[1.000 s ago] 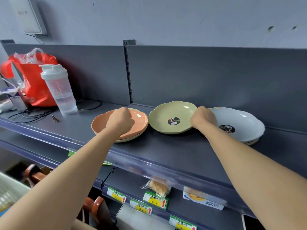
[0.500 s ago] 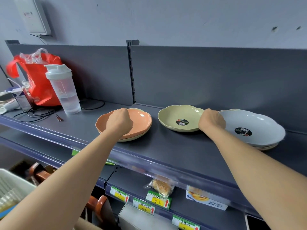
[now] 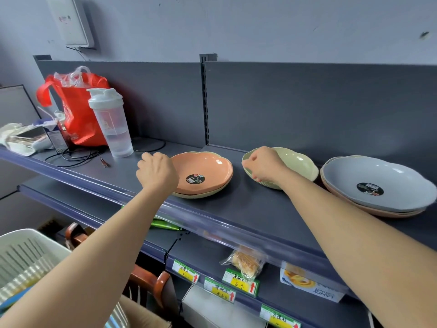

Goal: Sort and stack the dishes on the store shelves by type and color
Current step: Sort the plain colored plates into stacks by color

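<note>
Found right grip (image 3: 262, 165) pinching the near-left rim of the lone green plate (image 3: 298, 162), fingers curled round the edge. Couldn't tell whether that rim sat on the shelf (image 3: 248, 209) or just off it.

Found left grip (image 3: 157, 174) curled at the left rim of the orange plate (image 3: 203, 169). Couldn't tell whether it actually held the rim, with contact hidden behind the back of the hand.

Saw orange plate resting on 1 lower green plate (image 3: 194, 196), only its ribbed edge showing. Saw grey plate (image 3: 378, 176) topping the far-right stack over pinkish plates (image 3: 387, 213), count unclear.

Logged all 3 groups in 1 row on the top shelf, apart from each other, lone green plate between the other 2.

Spotted shaker bottle (image 3: 110, 124), red bag (image 3: 78, 110) and black cables (image 3: 78, 155) at the shelf's left end. Spotted price tags (image 3: 231, 284) on the lower shelf edge.
</note>
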A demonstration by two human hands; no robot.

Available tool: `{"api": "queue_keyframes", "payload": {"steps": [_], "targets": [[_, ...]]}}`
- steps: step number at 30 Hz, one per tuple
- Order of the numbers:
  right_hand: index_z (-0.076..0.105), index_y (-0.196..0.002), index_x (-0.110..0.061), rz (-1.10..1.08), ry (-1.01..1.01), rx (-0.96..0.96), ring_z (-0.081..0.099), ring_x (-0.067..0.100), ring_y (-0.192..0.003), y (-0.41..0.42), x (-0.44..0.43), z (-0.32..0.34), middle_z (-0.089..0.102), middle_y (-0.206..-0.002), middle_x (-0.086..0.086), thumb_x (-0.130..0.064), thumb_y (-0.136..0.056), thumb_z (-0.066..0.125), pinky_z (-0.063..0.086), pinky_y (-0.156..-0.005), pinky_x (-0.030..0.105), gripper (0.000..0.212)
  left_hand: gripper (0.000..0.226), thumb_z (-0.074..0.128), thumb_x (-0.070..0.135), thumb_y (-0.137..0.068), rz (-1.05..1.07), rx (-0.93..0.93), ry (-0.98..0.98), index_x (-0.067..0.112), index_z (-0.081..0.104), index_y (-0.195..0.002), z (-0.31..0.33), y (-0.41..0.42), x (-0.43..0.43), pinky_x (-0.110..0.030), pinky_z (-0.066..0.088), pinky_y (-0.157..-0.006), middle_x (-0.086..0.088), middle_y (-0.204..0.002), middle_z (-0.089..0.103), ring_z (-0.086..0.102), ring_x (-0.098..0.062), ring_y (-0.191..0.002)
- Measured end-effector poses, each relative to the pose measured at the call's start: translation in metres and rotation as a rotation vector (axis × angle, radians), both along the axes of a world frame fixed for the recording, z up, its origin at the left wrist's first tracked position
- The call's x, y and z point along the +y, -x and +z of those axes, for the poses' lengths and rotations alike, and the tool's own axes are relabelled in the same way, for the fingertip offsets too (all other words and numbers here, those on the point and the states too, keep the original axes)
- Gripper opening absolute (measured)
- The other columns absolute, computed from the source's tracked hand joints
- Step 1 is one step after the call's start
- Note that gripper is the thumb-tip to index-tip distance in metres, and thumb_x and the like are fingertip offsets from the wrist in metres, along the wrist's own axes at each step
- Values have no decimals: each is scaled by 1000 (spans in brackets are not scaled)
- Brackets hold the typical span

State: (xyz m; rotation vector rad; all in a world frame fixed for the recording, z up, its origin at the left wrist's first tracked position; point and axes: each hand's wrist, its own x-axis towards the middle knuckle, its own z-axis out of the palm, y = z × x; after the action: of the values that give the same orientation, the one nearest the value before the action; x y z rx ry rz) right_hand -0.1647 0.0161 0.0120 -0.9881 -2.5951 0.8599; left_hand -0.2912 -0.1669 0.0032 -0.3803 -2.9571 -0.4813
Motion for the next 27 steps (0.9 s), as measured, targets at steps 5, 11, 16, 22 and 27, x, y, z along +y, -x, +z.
{"api": "queue_keyframes", "payload": {"steps": [5,11,16,22,27], "targets": [[59,-82,-1,30,136,-66,49,19,-48,9,-13,-6,70,-80,17,-21,-96,43,40,-50,22,29,17,50,2,-88,23,-172,-216,2,46,-71,1,10,-17,-40,49,-85,-22,-110,60,59,-39,-107],[53,-96,4,30,174,-113,50,18,-43,17,-23,-7,66,-78,18,-14,-97,39,39,-45,20,23,30,48,-9,-83,31,-182,-308,5,36,-60,1,13,-23,-33,41,-68,-9,-64,40,47,-33,-78],[61,-102,9,12,325,-121,58,20,-50,22,-18,-18,63,-68,15,-6,-96,34,39,-36,17,32,31,56,-14,-78,27,-214,-333,3,39,-58,6,6,-25,-33,46,-58,-12,-65,51,55,-34,-75],[53,-84,0,28,417,-106,56,19,-51,24,-20,-20,61,-68,13,-6,-98,27,34,-31,15,30,31,57,-8,-79,56,-232,-434,6,40,-58,9,-3,-33,-27,42,-39,-19,-82,63,62,-31,-57],[57,-100,5,32,451,-66,57,16,-51,24,-24,-19,62,-67,12,-5,-95,39,36,-31,14,21,23,55,-12,-80,123,-175,-544,4,46,-66,15,-6,-40,-33,47,-45,-17,-88,59,59,-34,-74]]}}
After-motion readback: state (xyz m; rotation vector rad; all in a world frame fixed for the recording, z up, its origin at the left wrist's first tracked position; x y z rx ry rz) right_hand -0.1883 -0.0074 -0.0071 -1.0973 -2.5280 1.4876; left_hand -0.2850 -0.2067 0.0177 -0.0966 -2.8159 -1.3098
